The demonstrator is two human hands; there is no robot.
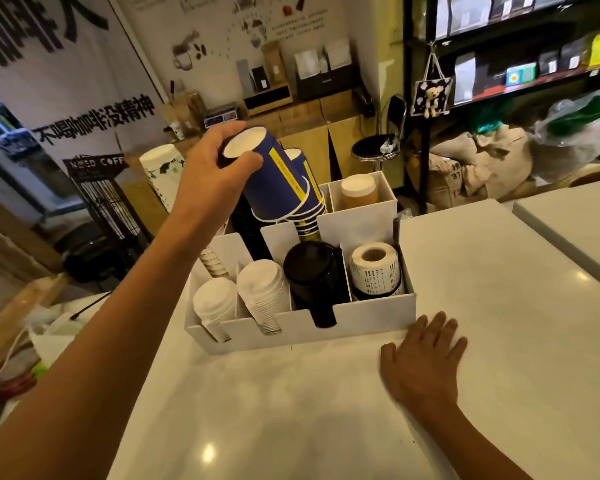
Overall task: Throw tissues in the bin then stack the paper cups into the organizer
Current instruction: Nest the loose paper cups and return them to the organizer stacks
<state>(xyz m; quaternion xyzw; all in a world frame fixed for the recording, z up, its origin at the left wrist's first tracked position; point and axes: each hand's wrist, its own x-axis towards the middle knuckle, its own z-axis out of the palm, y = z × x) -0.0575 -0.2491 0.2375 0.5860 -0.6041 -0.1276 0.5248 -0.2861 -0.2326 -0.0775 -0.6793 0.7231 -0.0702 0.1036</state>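
While our right hand (425, 358) lies flat with fingers spread on the white tabletop (499, 306), just beside the front corner of the white organizer (361, 322), we see white lids (262, 294), black lids (314, 282) and a label roll (374, 271) in its front compartments. Farther back, our left hand (215, 168) grips the base of an upturned blue paper cup (274, 178), tilted over the blue cup stack (309, 199) in a rear compartment.

Printed in large black characters on the white hanging wall banner (94, 124): "不喝咖啡没精神". Lettered in pale capitals on the dark sign topping the black wire rack (96, 165): "NEED COFF", cut off by the forearm. Stamped on the tan burlap sack (448, 174): "37". Too small to read: print on the white label roll (376, 271).
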